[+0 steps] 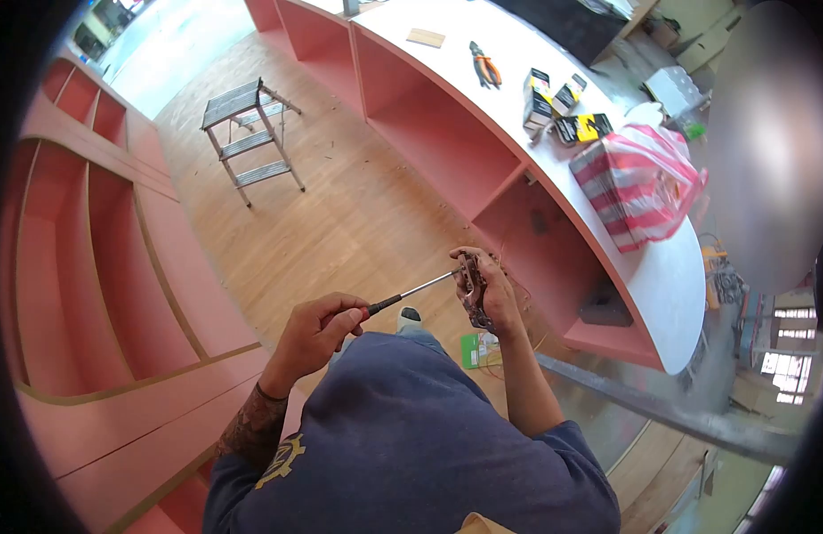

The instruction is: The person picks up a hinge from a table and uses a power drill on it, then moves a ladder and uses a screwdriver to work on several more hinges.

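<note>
My left hand [315, 336] is closed around the red and black handle of a screwdriver [420, 287]. Its metal shaft points right, and the tip meets a dark, grimy metal part [472, 287]. That part sits in the grip of my right hand [496, 298], which wraps round it from the right side. What kind of part it is I cannot make out. Both hands are in front of my body, above the wooden floor.
A folding step stool [253, 133] stands on the wooden floor [340, 222]. Along the right runs a curved white counter [509, 116] with pink shelves, bearing pliers [484, 67], several small boxes [538, 100] and a striped plastic bag [641, 191]. Pink shelving [118, 267] lines the left.
</note>
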Demonstrator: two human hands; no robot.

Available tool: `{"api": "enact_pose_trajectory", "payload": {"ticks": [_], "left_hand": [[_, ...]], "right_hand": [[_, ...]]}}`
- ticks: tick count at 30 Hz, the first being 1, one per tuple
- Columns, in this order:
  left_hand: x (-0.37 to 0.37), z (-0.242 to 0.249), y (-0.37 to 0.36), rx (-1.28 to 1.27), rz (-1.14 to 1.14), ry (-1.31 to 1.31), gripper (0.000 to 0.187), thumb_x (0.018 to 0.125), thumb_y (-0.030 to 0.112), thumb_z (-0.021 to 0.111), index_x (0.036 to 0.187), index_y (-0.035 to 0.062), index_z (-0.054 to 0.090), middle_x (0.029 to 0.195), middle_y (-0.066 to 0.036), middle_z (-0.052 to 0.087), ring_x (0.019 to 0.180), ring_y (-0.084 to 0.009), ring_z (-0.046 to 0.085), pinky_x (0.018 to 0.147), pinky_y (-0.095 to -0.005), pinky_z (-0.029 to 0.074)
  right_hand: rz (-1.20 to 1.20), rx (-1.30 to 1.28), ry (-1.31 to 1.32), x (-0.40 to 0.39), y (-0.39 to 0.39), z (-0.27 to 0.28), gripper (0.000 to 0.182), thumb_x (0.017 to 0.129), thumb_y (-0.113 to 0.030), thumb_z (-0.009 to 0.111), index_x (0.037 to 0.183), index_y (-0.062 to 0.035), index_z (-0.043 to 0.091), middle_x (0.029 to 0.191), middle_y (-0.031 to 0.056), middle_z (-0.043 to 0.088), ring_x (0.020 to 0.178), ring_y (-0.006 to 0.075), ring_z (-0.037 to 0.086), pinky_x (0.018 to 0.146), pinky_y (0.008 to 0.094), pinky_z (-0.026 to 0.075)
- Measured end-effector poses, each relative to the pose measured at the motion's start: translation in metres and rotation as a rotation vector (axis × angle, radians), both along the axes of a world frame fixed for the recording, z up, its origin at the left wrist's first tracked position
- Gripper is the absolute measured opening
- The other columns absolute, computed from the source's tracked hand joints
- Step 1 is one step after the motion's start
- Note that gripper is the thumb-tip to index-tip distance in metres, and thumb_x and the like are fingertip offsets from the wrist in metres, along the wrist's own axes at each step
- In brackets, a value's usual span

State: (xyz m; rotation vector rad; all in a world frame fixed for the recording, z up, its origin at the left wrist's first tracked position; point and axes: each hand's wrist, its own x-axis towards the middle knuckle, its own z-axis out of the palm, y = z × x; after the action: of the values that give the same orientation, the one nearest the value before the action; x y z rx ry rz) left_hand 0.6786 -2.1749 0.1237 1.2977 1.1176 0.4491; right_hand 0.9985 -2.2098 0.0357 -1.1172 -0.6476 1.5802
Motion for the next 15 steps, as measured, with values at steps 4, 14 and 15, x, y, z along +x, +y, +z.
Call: {"api": "enact_pose_trajectory", "payload": {"ticks": [4,14,15], "left_hand": [[-0.002,0.009,0.038,-0.017,0.02,0.054,0.026,0.105,0.018,0.065,0.117,-0.002,0.076,0.086,-0.003,0.075,0.07,-0.0057,0.061,0.061,-0.0248,0.049],[-0.053,-0.005,0.157,0.487,-0.095,0.202,0.02,0.096,0.012,0.074,0.113,0.002,0.078,0.09,-0.01,0.073,0.069,-0.0208,0.064,0.066,-0.0332,0.052],[-0.061,-0.004,0.173,0.52,-0.126,0.208,0.019,0.095,0.012,0.075,0.112,0.0038,0.078,0.092,-0.009,0.073,0.072,-0.0222,0.064,0.067,-0.0342,0.053]], "right_hand": [[0.045,0.016,0.008,-0.003,0.048,-0.006,0.046,0.113,-0.042,0.039,0.135,-0.0064,0.06,0.088,0.0027,0.058,0.062,0.0088,0.054,0.049,0.0235,0.041],[0.053,0.003,-0.092,-0.055,0.159,-0.024,0.045,0.114,-0.041,0.039,0.133,-0.0063,0.06,0.087,0.0018,0.055,0.063,0.0091,0.053,0.051,0.0232,0.04],[0.031,-0.01,-0.124,-0.065,0.17,-0.022,0.045,0.113,-0.041,0.039,0.133,-0.0063,0.06,0.088,0.0019,0.056,0.064,0.0086,0.053,0.051,0.0229,0.04]]}}
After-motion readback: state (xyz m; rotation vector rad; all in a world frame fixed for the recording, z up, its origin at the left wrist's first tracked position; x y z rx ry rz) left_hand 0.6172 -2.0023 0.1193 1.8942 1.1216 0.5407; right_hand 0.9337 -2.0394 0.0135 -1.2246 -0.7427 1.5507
